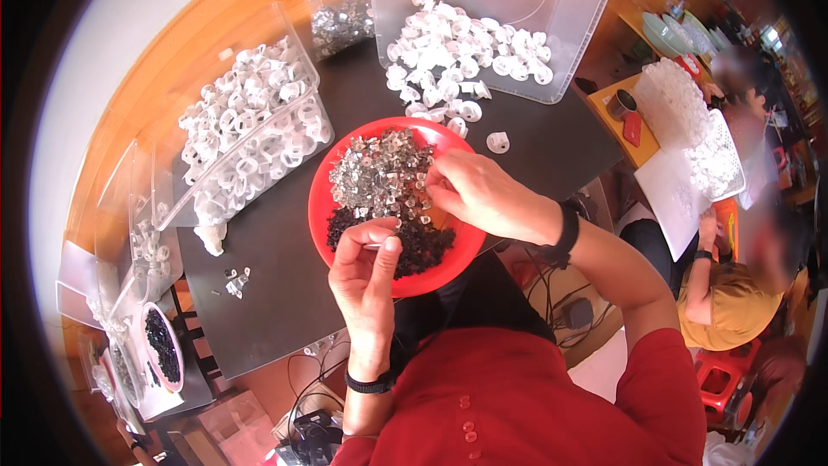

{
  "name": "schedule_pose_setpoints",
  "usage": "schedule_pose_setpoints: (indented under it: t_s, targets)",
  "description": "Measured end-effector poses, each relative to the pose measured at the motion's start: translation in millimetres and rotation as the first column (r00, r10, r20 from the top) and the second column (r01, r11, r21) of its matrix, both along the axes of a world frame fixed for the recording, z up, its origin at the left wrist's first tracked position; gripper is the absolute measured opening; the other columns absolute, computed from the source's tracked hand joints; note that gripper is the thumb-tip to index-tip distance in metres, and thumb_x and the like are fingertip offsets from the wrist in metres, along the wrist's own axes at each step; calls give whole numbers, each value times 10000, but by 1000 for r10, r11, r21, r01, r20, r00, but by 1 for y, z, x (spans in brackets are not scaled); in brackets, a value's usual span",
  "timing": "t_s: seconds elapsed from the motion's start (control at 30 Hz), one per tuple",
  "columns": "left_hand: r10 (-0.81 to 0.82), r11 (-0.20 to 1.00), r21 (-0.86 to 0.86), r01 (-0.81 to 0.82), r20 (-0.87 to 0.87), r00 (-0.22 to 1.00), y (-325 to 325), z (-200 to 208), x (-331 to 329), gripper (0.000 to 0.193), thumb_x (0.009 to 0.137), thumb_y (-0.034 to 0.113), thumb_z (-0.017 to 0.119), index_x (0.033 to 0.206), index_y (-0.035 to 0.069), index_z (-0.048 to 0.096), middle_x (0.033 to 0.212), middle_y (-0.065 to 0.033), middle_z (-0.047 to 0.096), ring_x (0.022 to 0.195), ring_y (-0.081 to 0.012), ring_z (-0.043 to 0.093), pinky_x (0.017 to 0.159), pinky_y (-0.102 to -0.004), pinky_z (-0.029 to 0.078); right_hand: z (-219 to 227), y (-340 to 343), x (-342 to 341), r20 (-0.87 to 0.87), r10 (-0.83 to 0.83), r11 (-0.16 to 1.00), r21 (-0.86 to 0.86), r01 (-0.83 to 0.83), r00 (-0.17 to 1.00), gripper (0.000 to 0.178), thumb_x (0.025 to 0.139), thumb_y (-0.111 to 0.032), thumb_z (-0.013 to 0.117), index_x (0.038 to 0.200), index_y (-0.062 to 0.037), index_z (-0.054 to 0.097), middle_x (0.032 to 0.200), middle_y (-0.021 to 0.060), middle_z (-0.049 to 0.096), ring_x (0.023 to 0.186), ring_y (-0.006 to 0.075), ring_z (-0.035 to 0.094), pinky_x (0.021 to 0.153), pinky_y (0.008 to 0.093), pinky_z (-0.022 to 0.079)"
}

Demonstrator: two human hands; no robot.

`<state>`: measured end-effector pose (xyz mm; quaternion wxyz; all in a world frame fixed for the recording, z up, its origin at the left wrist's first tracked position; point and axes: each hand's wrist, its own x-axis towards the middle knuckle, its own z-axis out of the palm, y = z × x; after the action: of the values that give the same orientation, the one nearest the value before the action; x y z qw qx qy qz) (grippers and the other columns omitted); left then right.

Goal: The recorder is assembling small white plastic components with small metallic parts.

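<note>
A red round bowl [473, 246] in front of me holds a heap of small silvery metal pieces [379, 168] and a pile of small black parts [431, 246]. Over the bowl's near left rim, my left hand [366, 280] is closed, thumb and forefinger pinching a small pale piece mostly hidden by the fingers. My right hand [487, 194] reaches in over the right rim. Its fingertips are drawn together at the edge of the metal heap, and whatever they hold is hidden.
Left of the bowl stands a clear divided bin of white plastic rings [250, 78]. White parts [466, 39] spill from a tipped clear tub [573, 52] behind. A few metal pieces [237, 281] lie on the dark table [276, 311]. Another person [733, 302] sits at right.
</note>
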<state>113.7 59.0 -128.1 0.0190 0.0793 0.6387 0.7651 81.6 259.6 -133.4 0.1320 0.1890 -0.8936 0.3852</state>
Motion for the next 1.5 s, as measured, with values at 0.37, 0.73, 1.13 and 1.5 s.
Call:
schedule_pose_setpoints:
  t_s: [0.37,0.73,1.13,1.5]
  targets:
    - [56,982,-161,-97,-240,969,17,-8,-6,112,847,13,651,957,27,654,1011,-84,624,842,-118,570,776,-254,462,41,1,17,631,376,838,-544,42,679,244,936,-213,585,973,22,639,727,-19,584,687,53,526,603,253,433]
    - [67,998,-6,-69,-145,987,15,-1,0,91,852,2,630,933,43,635,1017,-69,645,776,-92,561,717,-222,442,37,-12,28,401,263,861,-508,-26,877,163,894,-109,642,950,43,639,794,9,644,713,46,563,614,231,463]
    - [-106,944,327,39,192,976,10,5,0,108,890,47,580,979,24,636,857,-20,639,725,-51,549,638,-190,385,43,-23,32,-300,122,993,48,-112,946,142,798,-14,666,899,-56,576,769,69,555,643,262,579,571,344,466]
    - [-221,867,493,70,256,941,11,6,2,359,980,78,441,1329,4,477,1300,-139,539,1177,-179,530,1013,-324,429,34,-30,43,-135,-6,990,-143,-14,991,131,831,-31,622,902,-45,513,779,96,540,651,294,575,565,376,472]
